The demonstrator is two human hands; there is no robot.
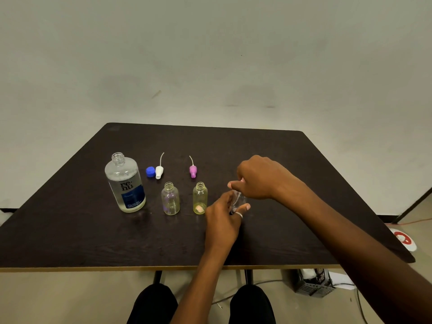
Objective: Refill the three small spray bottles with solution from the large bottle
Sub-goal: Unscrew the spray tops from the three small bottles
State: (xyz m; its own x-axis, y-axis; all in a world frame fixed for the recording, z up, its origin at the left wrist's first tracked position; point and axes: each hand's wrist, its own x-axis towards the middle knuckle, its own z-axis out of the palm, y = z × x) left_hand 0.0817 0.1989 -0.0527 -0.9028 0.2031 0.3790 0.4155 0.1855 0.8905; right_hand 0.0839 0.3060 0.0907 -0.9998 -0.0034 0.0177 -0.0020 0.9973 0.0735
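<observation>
One wide-angle view, worn on the person's head, looks forward and down. The tabletop [70, 230] fills the middle and lower frame, close, with the left hand [222, 220] and right hand [259, 178] just right of centre; a wall [210, 54] takes the upper half.

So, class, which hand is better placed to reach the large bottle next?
Probably the left hand: the large bottle stands open on its side, while the right hand, at the top of the third bottle, would have to cross both open small bottles.
</observation>
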